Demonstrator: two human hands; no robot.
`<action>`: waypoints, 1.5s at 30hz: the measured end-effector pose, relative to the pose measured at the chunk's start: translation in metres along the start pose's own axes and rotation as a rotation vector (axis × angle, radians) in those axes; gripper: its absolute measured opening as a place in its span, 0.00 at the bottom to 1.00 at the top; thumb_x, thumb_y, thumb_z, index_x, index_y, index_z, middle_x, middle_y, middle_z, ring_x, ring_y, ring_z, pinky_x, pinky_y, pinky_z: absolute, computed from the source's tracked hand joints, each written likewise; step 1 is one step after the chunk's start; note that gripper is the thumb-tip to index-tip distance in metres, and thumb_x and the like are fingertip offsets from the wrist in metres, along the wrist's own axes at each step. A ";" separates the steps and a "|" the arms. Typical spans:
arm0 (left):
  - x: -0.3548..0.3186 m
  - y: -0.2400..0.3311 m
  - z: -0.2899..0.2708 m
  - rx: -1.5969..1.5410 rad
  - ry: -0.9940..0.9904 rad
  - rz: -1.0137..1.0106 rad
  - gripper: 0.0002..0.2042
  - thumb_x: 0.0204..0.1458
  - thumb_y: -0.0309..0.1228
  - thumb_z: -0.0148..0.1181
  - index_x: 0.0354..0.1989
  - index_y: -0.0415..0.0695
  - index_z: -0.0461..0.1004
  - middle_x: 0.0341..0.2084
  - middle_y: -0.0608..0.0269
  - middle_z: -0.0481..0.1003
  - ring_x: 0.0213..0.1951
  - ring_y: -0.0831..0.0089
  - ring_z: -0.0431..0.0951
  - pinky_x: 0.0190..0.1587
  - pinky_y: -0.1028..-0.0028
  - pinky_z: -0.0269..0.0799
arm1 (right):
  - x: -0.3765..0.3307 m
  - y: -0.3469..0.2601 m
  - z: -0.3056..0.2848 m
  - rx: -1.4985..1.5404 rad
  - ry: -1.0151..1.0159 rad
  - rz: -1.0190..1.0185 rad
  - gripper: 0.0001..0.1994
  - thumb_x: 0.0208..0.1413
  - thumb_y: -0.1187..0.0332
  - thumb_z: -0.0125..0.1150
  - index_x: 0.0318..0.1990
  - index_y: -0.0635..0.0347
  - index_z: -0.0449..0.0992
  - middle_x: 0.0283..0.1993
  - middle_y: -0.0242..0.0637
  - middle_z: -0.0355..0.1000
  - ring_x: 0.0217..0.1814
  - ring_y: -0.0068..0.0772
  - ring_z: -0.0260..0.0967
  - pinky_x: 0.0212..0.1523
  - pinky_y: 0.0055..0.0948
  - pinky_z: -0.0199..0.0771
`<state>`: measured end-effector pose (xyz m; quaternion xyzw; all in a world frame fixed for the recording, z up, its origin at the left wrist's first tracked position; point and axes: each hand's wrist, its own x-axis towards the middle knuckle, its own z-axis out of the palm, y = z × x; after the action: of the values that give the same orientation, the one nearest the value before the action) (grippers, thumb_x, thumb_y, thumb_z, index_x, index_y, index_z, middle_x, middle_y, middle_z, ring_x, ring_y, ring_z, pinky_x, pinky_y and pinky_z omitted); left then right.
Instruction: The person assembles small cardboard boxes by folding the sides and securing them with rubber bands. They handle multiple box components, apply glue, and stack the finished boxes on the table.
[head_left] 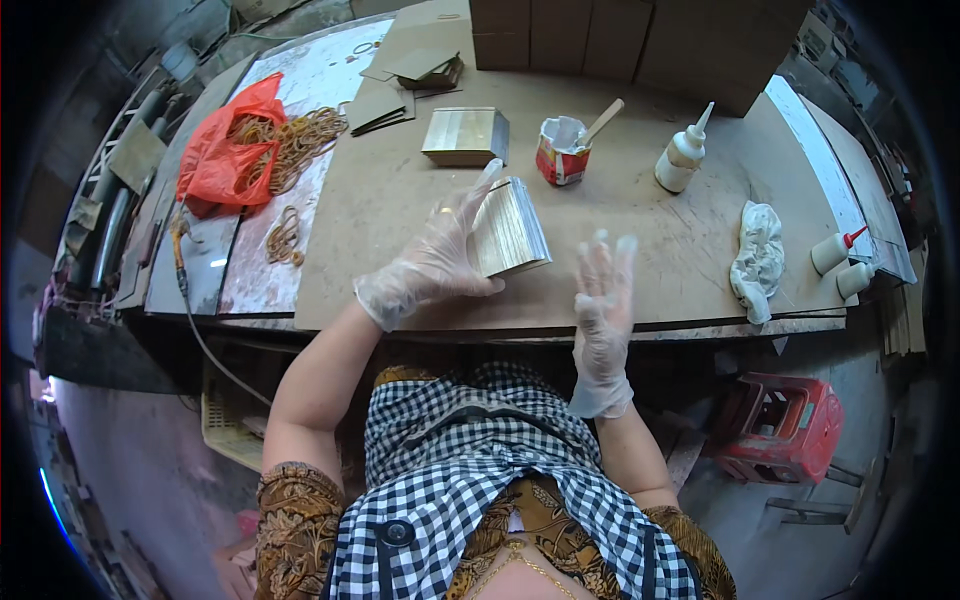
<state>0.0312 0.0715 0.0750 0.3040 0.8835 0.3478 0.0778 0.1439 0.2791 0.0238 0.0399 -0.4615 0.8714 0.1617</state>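
My left hand (440,255), in a clear thin glove, grips a small box-shaped block (508,228) by its left side, thumb at the near edge and fingers at the far edge. The block has a pale, silvery, streaked face and is tilted over the board. To its right my gloved right hand (604,300) is raised, fingers stretched out and nothing in it. Beyond the block lies a similar pale gold box (466,136). Close by stands a red-and-white tub (562,160) of white paste, with a flat wooden stick (602,122) in it.
A white squeeze bottle (680,162), a crumpled cloth (757,262) and red-tipped bottles (832,252) stand or lie at the right. Left are a red plastic bag (225,160) and tan bands (300,150). Thin panels (380,108) and cardboard boxes (600,40) are at the back.
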 end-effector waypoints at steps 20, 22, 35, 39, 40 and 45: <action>-0.124 0.022 -0.010 -0.488 0.178 0.204 0.72 0.17 0.40 0.86 0.74 0.42 0.39 0.69 0.46 0.49 0.71 0.59 0.49 0.72 0.66 0.44 | -0.028 0.022 0.113 0.026 -0.380 0.298 0.73 0.21 0.54 0.83 0.76 0.47 0.32 0.76 0.45 0.41 0.75 0.52 0.48 0.70 0.51 0.57; -0.140 0.014 0.001 -0.541 0.266 0.238 0.71 0.18 0.41 0.85 0.74 0.44 0.40 0.69 0.46 0.51 0.70 0.57 0.51 0.71 0.65 0.47 | -0.034 0.037 0.115 0.044 -0.452 0.310 0.74 0.21 0.55 0.84 0.76 0.47 0.32 0.76 0.45 0.42 0.75 0.52 0.48 0.70 0.50 0.57; -0.137 0.015 -0.009 -0.801 0.128 -0.052 0.67 0.28 0.37 0.81 0.75 0.52 0.35 0.70 0.54 0.51 0.69 0.60 0.55 0.70 0.60 0.51 | -0.006 0.026 0.108 -0.020 -0.520 0.341 0.77 0.16 0.72 0.86 0.76 0.45 0.31 0.69 0.41 0.50 0.71 0.44 0.54 0.68 0.47 0.61; -0.129 0.001 -0.002 -0.746 0.094 -0.036 0.66 0.27 0.38 0.81 0.75 0.52 0.35 0.70 0.55 0.50 0.69 0.59 0.56 0.69 0.60 0.52 | 0.000 0.022 0.107 -0.065 -0.525 0.300 0.76 0.17 0.73 0.86 0.76 0.45 0.32 0.68 0.39 0.51 0.71 0.41 0.53 0.67 0.45 0.62; -0.126 -0.001 -0.003 -0.732 0.089 -0.025 0.66 0.27 0.38 0.80 0.75 0.52 0.36 0.70 0.55 0.50 0.69 0.59 0.56 0.69 0.59 0.52 | 0.002 0.024 0.106 -0.070 -0.516 0.303 0.76 0.17 0.73 0.85 0.76 0.45 0.32 0.68 0.38 0.51 0.71 0.41 0.53 0.68 0.45 0.62; -0.116 -0.010 -0.013 -0.744 0.057 0.009 0.63 0.30 0.38 0.79 0.74 0.46 0.38 0.70 0.47 0.49 0.72 0.56 0.49 0.71 0.61 0.47 | 0.015 0.029 0.109 -0.109 -0.519 0.303 0.75 0.17 0.73 0.85 0.76 0.47 0.33 0.69 0.36 0.51 0.72 0.41 0.52 0.68 0.44 0.61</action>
<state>0.1151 -0.0106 0.0691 0.2491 0.6972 0.6537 0.1566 0.1119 0.1786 0.0662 0.1832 -0.5341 0.8202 -0.0915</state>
